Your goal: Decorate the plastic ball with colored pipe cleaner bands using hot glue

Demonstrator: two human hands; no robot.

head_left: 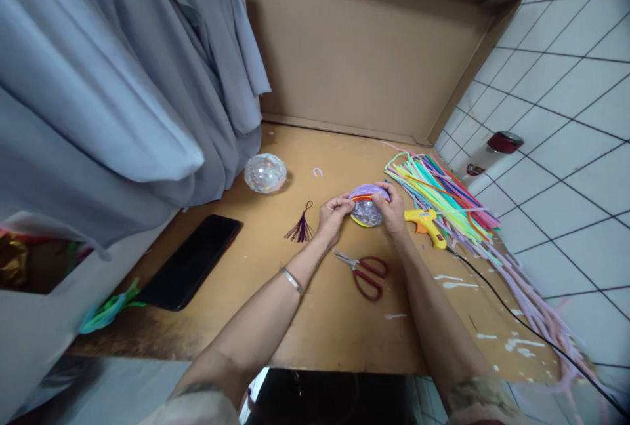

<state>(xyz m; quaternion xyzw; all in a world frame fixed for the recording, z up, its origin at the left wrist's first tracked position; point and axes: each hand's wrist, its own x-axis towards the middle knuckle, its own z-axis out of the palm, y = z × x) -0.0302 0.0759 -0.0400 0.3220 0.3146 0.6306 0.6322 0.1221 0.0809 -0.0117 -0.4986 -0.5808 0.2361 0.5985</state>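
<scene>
Between my two hands is a clear plastic ball point(369, 213), its top covered in purple pipe cleaner with red and yellow strands below. My left hand point(335, 216) pinches the ball's left edge with closed fingers. On the other side, my right hand point(391, 208) grips the ball, its thumb pressed against the front. A yellow hot glue gun point(427, 225) lies just right of my right hand. Red-handled scissors point(368, 274) rest below the ball, and a dark purple tassel point(301, 227) lies left of my left hand.
A second clear ball point(265, 173) sits at the back left. Colourful pipe cleaners point(443, 195) are heaped at the right, near a bottle with a red lid point(504, 142). A black phone point(191, 261) lies left. Grey cloth point(147, 84) hangs over the left side; cardboard point(364, 51) stands behind.
</scene>
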